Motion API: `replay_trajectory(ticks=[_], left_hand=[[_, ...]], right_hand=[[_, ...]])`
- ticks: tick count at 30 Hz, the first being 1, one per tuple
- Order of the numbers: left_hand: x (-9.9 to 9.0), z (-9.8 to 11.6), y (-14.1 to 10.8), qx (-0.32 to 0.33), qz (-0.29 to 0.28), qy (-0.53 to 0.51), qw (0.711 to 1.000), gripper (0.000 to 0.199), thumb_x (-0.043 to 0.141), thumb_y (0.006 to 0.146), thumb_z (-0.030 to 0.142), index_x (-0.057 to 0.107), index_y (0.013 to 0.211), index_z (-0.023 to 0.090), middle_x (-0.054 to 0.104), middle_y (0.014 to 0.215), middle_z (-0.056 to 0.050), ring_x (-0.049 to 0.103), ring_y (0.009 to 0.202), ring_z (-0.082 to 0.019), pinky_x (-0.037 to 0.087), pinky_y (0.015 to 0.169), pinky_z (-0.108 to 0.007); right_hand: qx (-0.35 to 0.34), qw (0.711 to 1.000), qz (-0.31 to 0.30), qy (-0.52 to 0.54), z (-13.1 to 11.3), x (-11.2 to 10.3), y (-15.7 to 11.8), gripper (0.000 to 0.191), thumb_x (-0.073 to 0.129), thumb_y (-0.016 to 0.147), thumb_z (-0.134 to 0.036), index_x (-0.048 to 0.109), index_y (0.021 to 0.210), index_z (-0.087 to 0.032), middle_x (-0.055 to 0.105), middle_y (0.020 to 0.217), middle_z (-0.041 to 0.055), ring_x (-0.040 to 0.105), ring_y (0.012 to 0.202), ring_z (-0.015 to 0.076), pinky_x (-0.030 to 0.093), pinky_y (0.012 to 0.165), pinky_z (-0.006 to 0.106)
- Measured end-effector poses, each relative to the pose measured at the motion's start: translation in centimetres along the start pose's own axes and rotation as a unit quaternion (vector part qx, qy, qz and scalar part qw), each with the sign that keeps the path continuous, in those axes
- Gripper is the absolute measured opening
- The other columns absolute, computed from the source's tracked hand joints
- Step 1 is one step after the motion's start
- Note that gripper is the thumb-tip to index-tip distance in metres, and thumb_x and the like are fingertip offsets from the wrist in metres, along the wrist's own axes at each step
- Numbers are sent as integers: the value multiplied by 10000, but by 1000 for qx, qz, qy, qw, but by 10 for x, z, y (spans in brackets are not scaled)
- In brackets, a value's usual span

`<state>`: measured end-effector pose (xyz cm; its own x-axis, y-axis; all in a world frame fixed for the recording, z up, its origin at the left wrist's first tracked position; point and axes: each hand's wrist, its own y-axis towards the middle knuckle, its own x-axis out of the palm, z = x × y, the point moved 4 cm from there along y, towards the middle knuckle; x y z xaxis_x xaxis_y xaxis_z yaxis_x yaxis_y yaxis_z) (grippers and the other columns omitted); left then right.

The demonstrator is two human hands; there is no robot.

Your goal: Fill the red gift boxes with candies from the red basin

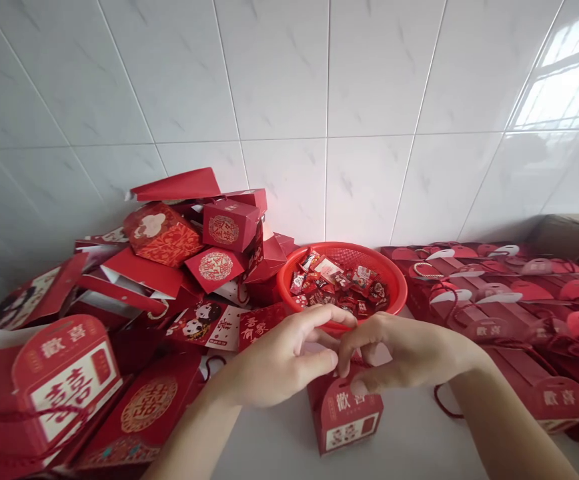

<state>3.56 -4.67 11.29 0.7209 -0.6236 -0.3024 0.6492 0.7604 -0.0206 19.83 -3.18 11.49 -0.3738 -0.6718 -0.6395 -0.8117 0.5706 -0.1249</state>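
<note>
"What's the biggest thing you see?"

"The white tile wall (279,87). It goes across the top of the frame, and there's a bright window shine at the upper right."

"What comes after that?"

"The grey worktop (399,440), down at the bottom. A big messy pile of red boxes (169,273) fills the left side. They lean and lie all over each other. The neat rows of red boxes (494,293) are on the right, side by side, with red strings on them."

"And then?"

"The red basket (395,265) is in the middle, near the wall. There's also a brown carton (569,233) at the right edge, behind the rows."

"Where are your hands?"

"Low in the middle. My left grip (333,343) and my right grip (349,367) are close together, with their fingers bent over the top of the small red box (352,433). My right thumb is down by its round front flap. I can't tell if I'm pinching anything, because my fingers hide the top."

"Where's that box?"

"At the bottom middle, on the worktop, in front of the basket. It has pale writing on the flap and a white patch below."

"What's the smallest?"

"The shiny wrapped packs (342,280). Lots of them lie in the basket, mostly red, some white."
</note>
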Motion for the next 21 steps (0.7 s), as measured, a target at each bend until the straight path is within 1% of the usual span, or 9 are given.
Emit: replay_trajectory(ticks=[4, 6, 8, 11, 13, 15, 18, 21], left_hand=[[8, 5, -3, 12, 3, -39, 999, 444, 525, 932, 140, 529, 1361, 255, 710, 1224, -53, 677, 1136, -208, 546, 956, -349], [12, 6, -3, 30, 17, -63, 997, 438, 509, 942, 139, 524, 1365, 252, 681, 1280, -64, 660, 1173, -212, 544, 977, -349], [15, 7, -2, 49, 29, -85, 995, 451, 507, 939, 127, 522, 1372, 252, 651, 1327, -77, 633, 1219, -224, 536, 1006, -357], [20, 7, 0, 74, 32, -123, 989, 491, 532, 926, 118, 504, 1397, 251, 614, 1372, -98, 584, 1290, -260, 517, 1055, -394], [23, 7, 1, 98, 41, -147, 983, 514, 553, 914, 114, 492, 1406, 251, 581, 1410, -106, 550, 1329, -282, 509, 1073, -411], [24, 8, 2, 121, 53, -164, 978, 527, 571, 906, 116, 487, 1407, 259, 534, 1464, -104, 515, 1365, -299, 514, 1075, -416], [24, 9, 2, 152, 66, -163, 973, 520, 596, 897, 143, 503, 1394, 263, 468, 1529, -95, 451, 1418, -323, 517, 1080, -428], [22, 12, 2, 187, 83, -148, 968, 495, 618, 888, 168, 535, 1370, 240, 433, 1560, -91, 397, 1454, -329, 468, 1139, -446]], right_hand=[[22, 999, 28, -21, -5, -2, -5, 179, 715, 843, -314, 743, 909, -149, 671, 769, 2, 543, 649, 101, 401, 588, 204], [30, 997, 63, -32, -7, -3, -7, 159, 703, 845, -306, 715, 836, -148, 640, 712, -7, 521, 608, 94, 383, 557, 204], [44, 992, 111, -38, -8, -4, -9, 166, 683, 854, -313, 693, 808, -154, 625, 676, -11, 514, 576, 94, 368, 532, 210], [89, 977, 186, -52, -8, -4, -11, 168, 658, 859, -313, 677, 772, -170, 638, 660, -2, 528, 562, 107, 357, 528, 226], [127, 961, 230, -88, -9, -4, -13, 170, 664, 848, -306, 665, 735, -179, 650, 666, 12, 530, 568, 119, 337, 535, 239], [157, 943, 260, -138, -10, -3, -14, 161, 679, 829, -297, 647, 722, -181, 653, 678, 25, 516, 569, 127, 304, 535, 251], [169, 926, 286, -179, -13, -2, -15, 143, 674, 801, -253, 602, 701, -181, 641, 677, 29, 485, 563, 123, 263, 537, 258], [161, 921, 313, -167, -15, -2, -15, 128, 630, 786, -207, 570, 676, -180, 602, 635, 9, 439, 543, 106, 250, 532, 254]])
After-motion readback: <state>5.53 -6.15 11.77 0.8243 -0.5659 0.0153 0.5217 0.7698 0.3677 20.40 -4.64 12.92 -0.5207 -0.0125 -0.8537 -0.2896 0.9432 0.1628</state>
